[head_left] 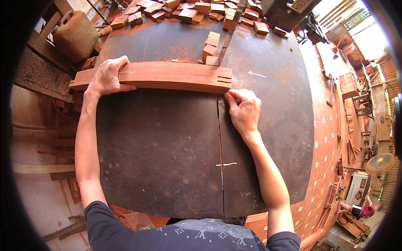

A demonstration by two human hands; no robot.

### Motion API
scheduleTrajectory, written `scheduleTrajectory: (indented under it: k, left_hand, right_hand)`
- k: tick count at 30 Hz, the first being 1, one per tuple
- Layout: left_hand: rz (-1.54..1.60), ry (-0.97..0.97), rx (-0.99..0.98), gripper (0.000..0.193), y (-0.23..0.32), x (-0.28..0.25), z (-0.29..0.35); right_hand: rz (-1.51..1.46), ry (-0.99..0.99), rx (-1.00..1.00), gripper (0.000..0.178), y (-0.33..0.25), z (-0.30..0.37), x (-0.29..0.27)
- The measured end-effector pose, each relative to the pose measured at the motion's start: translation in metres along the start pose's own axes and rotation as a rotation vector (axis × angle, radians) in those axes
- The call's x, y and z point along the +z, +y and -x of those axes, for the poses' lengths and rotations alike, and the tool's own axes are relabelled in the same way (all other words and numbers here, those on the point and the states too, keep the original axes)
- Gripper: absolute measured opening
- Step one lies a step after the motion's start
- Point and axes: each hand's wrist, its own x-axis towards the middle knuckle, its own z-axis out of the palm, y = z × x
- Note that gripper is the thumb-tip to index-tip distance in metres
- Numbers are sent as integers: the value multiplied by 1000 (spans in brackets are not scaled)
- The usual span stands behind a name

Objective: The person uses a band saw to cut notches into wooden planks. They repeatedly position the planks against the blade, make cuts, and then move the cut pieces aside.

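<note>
A long reddish wooden beam (176, 76) lies crosswise on the dark saw table (159, 138), with slots cut into both of its ends. My left hand (108, 78) is closed round the beam near its left end, fingers over the top and thumb along the near side. At the beam's right end, my right hand (245, 109) has its fingers curled in, thumb and forefinger pinching the near corner. A tall band saw blade (230, 35) comes down to the table just behind the beam's right end. Small wooden blocks (210, 48) stand in a row beside the blade.
Many cut wood offcuts (188, 14) are heaped along the table's far edge, among orange sawdust (180, 52). A narrow slit (220, 154) runs from the beam to the near edge. A dirty plastic jerrycan (74, 35) stands far left. Another person (364, 210) is at the far right.
</note>
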Motion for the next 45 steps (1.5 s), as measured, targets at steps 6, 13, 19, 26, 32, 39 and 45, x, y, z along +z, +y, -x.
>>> scheduleTrajectory:
  k: [6, 13, 19, 26, 32, 39, 45]
  left_hand:
    - [12, -5, -3, 67, 2, -1, -2]
    - [-2, -1, -7, 67, 2, -1, -2]
    - [-8, -6, -7, 67, 0, 1, -3]
    - [2, 0, -15, 67, 1, 0, -5]
    - [-1, 4, -7, 68, -1, 1, -6]
    - [3, 6, 2, 68, -2, 1, -7]
    - [8, 8, 1, 68, -2, 0, -9]
  right_hand:
    - [15, 71, -57, 14, 5, -1, 4]
    - [23, 19, 31, 15, 1, -1, 4]
    - [11, 20, 37, 16, 1, -2, 5]
    - [-2, 26, 25, 16, 3, -4, 6]
    - [-5, 19, 32, 16, 4, -6, 7]
    - [-18, 45, 17, 15, 4, -8, 8]
    - [-5, 10, 70, 16, 3, -11, 7]
